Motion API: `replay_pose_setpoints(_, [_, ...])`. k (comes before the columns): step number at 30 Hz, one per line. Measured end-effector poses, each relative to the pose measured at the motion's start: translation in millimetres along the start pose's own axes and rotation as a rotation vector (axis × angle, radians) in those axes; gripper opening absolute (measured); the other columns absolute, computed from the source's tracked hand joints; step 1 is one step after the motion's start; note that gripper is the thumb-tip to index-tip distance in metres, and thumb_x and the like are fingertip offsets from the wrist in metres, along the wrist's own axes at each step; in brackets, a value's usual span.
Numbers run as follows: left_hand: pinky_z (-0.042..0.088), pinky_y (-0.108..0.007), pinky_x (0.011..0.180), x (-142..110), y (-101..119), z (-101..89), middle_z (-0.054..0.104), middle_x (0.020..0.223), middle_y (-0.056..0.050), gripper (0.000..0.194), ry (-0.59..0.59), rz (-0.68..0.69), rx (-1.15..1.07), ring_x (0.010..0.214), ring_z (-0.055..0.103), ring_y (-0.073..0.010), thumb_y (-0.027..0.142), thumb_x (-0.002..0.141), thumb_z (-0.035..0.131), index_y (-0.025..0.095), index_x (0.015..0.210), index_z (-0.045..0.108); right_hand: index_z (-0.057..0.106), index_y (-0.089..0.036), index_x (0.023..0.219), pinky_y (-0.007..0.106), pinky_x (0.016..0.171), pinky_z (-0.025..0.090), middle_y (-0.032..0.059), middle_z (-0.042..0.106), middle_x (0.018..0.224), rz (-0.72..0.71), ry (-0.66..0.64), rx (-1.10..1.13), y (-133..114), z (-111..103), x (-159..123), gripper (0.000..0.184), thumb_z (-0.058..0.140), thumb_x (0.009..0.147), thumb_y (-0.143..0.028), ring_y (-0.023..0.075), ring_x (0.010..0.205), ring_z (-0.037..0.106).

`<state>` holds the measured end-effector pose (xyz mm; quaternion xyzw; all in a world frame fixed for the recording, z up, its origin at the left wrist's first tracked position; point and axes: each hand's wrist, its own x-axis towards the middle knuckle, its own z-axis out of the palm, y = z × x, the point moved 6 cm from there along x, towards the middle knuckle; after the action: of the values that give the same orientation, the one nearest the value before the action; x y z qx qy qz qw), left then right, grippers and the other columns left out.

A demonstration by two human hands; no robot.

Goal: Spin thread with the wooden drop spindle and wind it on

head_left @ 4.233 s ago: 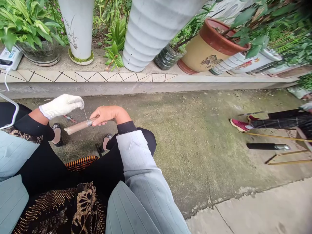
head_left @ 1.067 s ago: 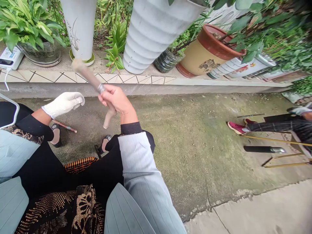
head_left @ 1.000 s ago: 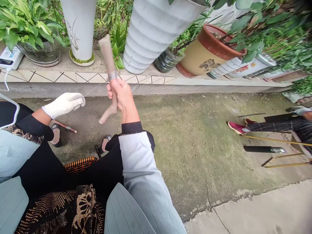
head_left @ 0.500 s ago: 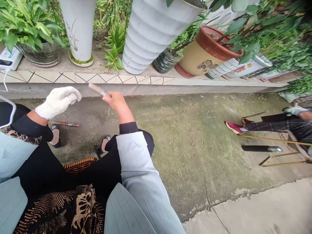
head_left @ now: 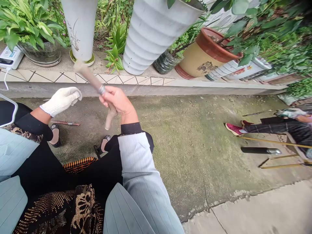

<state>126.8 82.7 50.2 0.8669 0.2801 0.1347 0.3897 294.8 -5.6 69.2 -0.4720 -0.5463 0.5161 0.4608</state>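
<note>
Firmly, right hand (head_left: 116,103) grips forked stick (head_left: 87,77).

No words, numbers or brand names can be read in this view. A white rectangular power bank (head_left: 9,57) on the tiled ledge carries small dark print, too tiny to make out, and the white cylindrical tins (head_left: 237,70) at right show coloured labels, too blurred to read. The tall white ceramic vase (head_left: 80,29) bears only a painted plant.
</note>
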Motion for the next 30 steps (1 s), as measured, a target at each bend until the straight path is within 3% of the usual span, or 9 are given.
replay_pose_setpoints(3, [0.038,-0.022,0.054,-5.5,5.2,2.4,0.054,0.064,-0.002,0.028,-0.017,-0.039,0.019,0.056,0.046,-0.0106,0.035,0.089,0.04,0.015,0.089,0.059,0.056,-0.017,0.098,0.017,0.051,0.043,-0.0021,0.057,0.072,-0.084,0.506,0.118,-0.6,-39.9,-2.4,0.032,0.049,0.09,-0.047,0.0056,0.055,0.05])
replay_pose_setpoints(5, [0.038,-0.022,0.054,-9.9,14.0,3.5,0.057,0.067,-0.003,0.027,-0.029,-0.026,0.044,0.056,0.048,-0.0105,0.033,0.089,0.041,0.015,0.089,0.061,0.055,-0.017,0.098,0.017,0.052,0.044,-0.0013,0.057,0.073,-0.047,0.735,0.155,6.3,-55.1,-6.9,0.03,0.045,0.093,-0.044,0.0059,0.057,0.052])
replay_pose_setpoints(9, [0.041,-0.022,0.058,-16.1,25.7,3.7,0.062,0.071,-0.003,0.026,-0.022,-0.003,0.086,0.06,0.053,-0.0114,0.031,0.087,0.043,0.016,0.089,0.064,0.055,-0.017,0.092,0.017,0.053,0.045,-0.0008,0.057,0.073,0.094,0.886,0.106,22.4,-64.1,-10.1,0.028,0.041,0.094,-0.042,0.0064,0.058,0.054])
replay_pose_setpoints(12, [0.043,-0.021,0.06,-18.8,25.5,1.3,0.065,0.076,-0.003,0.023,0.02,0.001,0.045,0.061,0.055,-0.0107,0.027,0.085,0.047,0.014,0.087,0.066,0.056,-0.017,0.087,0.019,0.053,0.044,-0.0003,0.058,0.072,0.232,0.774,-0.115,35.1,-62.6,-4.6,0.028,0.047,0.091,-0.044,0.0078,0.057,0.054])
replay_pose_setpoints(17, [0.045,-0.02,0.061,-23.2,20.6,-16.7,0.067,0.078,-0.006,0.02,0.249,0.04,-0.172,0.061,0.054,-0.0083,0.022,0.084,0.049,0.011,0.084,0.066,0.062,-0.016,0.088,0.024,0.062,0.043,0.0051,0.064,0.078,0.454,0.456,-0.722,45.3,-47.9,4.8,0.027,0.057,0.085,-0.042,0.0141,0.069,0.058])
replay_pose_setpoints(21, [0.044,-0.02,0.06,-23.7,22.4,-17.2,0.068,0.075,-0.005,0.019,0.239,-0.001,-0.104,0.06,0.054,-0.0082,0.017,0.082,0.05,0.01,0.084,0.067,0.067,-0.014,0.088,0.025,0.063,0.04,0.0079,0.066,0.078,0.599,-0.013,-0.973,52.1,-13.0,5.8,0.023,0.061,0.082,-0.035,0.0148,0.068,0.058])
replay_pose_setpoints(26, [0.04,-0.018,0.056,-14.5,15.4,-17.8,0.061,0.068,-0.001,0.02,0.244,-0.054,0.004,0.056,0.049,-0.0063,0.019,0.085,0.047,0.011,0.087,0.065,0.067,-0.013,0.082,0.021,0.051,0.036,-0.0015,0.056,0.059,0.623,-0.724,-0.668,60.2,39.2,-18.2,0.015,0.065,0.078,-0.028,0.0071,0.049,0.047])
replay_pose_setpoints(28, [0.038,-0.018,0.055,-9.3,4.5,-21.9,0.056,0.062,0.001,0.022,0.292,-0.092,-0.037,0.054,0.046,-0.0061,0.021,0.089,0.043,0.011,0.089,0.062,0.066,-0.014,0.087,0.019,0.05,0.036,-0.0035,0.056,0.06,0.446,-0.795,-0.436,45.0,49.3,-22.2,0.019,0.068,0.076,-0.03,0.0057,0.05,0.046])
replay_pose_setpoints(30, [0.037,-0.019,0.052,-4.3,-5.0,-19.6,0.052,0.06,0.002,0.023,0.249,-0.117,-0.122,0.052,0.042,-0.0068,0.021,0.09,0.038,0.012,0.09,0.059,0.063,-0.013,0.093,0.018,0.051,0.037,-0.0039,0.057,0.064,0.218,-0.648,-0.219,22.0,44.7,-17.2,0.026,0.068,0.077,-0.034,0.0048,0.051,0.046])
